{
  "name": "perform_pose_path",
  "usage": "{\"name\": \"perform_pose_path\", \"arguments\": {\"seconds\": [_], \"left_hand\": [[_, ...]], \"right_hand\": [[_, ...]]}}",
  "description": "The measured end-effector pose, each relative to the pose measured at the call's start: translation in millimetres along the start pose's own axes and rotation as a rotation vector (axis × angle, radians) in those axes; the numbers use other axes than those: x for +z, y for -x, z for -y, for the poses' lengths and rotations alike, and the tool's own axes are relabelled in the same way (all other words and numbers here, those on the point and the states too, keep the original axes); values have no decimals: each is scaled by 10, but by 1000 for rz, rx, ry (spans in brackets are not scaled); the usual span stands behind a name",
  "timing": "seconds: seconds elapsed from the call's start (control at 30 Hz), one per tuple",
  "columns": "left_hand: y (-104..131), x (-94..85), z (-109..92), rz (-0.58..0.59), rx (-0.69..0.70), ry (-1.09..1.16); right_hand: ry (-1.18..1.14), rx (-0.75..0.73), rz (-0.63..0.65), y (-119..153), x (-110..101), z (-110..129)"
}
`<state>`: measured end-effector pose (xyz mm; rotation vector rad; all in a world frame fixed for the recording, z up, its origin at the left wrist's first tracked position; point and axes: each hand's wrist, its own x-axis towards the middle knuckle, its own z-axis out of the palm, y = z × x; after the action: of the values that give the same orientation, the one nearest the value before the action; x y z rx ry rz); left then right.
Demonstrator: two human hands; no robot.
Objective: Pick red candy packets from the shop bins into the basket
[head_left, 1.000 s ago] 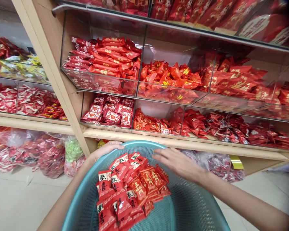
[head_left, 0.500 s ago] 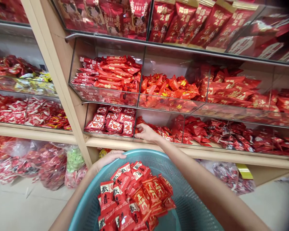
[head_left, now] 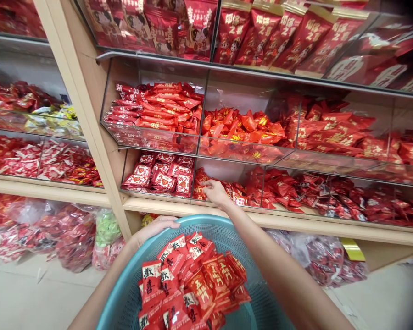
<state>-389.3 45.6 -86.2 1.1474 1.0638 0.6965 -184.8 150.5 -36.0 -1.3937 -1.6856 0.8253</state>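
My left hand (head_left: 158,225) is closed over the far left rim of a teal plastic basket (head_left: 124,280), its fingertips lying on the edge. Inside the basket is a heap of small red wrapped candies (head_left: 196,288), some with cream panels and black characters, others with gold characters. My right hand (head_left: 216,192) reaches over the basket into a bottom-shelf compartment, among red candy packets (head_left: 200,178). Its fingers are curled together at the packets; what they pinch, if anything, is hidden.
Clear dividers (head_left: 261,185) split the shelves into compartments of red packets. A compartment to the left holds heart-printed square packets (head_left: 163,179). A wooden ledge (head_left: 172,208) runs along the front. Bagged sweets (head_left: 330,261) lie beneath, and a wooden upright (head_left: 86,114) stands left.
My right hand has shifted slightly right in the compartment, uncovering red packets to its left. My left hand and the basket stay almost in place.
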Motion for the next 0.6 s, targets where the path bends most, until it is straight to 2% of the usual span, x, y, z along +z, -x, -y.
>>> {"name": "perform_pose_path", "arguments": {"seconds": [0.2, 0.6], "left_hand": [[-34, -51, -9, -65, 8, -62], [11, -37, -51, -102, -4, -172]], "right_hand": [[-140, 48, -85, 10, -22, -24], [-270, 90, -167, 52, -32, 15]]}}
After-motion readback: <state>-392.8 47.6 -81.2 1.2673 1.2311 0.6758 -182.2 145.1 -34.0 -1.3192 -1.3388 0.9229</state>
